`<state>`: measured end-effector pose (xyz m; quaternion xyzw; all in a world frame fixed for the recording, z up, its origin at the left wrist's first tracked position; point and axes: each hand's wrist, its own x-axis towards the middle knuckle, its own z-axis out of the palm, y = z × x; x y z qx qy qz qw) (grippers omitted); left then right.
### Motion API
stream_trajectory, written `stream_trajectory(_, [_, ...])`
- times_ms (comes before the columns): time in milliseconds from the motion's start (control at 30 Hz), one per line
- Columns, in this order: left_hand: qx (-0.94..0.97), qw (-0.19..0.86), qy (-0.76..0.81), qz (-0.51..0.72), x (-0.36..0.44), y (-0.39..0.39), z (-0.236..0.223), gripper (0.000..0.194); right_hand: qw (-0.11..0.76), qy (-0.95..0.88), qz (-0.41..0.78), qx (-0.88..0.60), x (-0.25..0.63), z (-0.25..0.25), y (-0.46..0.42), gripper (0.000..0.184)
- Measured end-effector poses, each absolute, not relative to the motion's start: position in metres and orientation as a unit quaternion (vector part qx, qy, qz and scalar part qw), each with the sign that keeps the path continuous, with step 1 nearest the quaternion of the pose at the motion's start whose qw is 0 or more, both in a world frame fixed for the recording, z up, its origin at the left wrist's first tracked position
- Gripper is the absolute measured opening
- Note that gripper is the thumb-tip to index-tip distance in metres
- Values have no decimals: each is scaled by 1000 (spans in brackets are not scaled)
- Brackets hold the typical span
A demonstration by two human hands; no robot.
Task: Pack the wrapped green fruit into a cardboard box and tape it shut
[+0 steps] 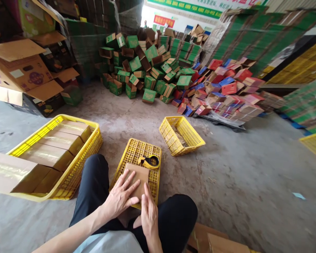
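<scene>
Between my knees a small brown cardboard box (140,173) lies on an upturned yellow plastic crate (133,150). My left hand (122,192) rests flat on the box's top with its fingers spread. At the box's near right edge is my right hand (148,213), fingers stretched out and touching the cardboard, the thumb apart from them. Just beyond the box, a yellow and black tape dispenser (150,161) sits on the crate. Neither hand grips anything. The near side of the box is hidden by my hands.
On my left, a large yellow basket (98,135) holds several taped cardboard boxes (48,154). A smaller yellow basket (183,133) stands ahead. Flattened cardboard (210,239) lies by my right knee. Piles of green boxes (147,82) and red and blue boxes (223,88) fill the background.
</scene>
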<state>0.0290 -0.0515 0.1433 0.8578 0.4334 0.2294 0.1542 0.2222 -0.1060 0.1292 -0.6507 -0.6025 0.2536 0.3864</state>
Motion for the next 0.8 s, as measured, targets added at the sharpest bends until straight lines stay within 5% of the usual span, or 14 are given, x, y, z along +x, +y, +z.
stream_trajectory(233, [871, 172, 409, 211, 24, -55, 141, 72, 398, -571, 300, -652, 225, 130, -87, 56])
stream_trajectory(567, [591, 505, 542, 319, 13, -53, 126, 71, 386, -573, 228, -686, 217, 101, -109, 55])
stream_trajectory(800, [549, 572, 512, 332, 21, -37, 152, 80, 394, -545, 266, -690, 213, 131, -103, 61])
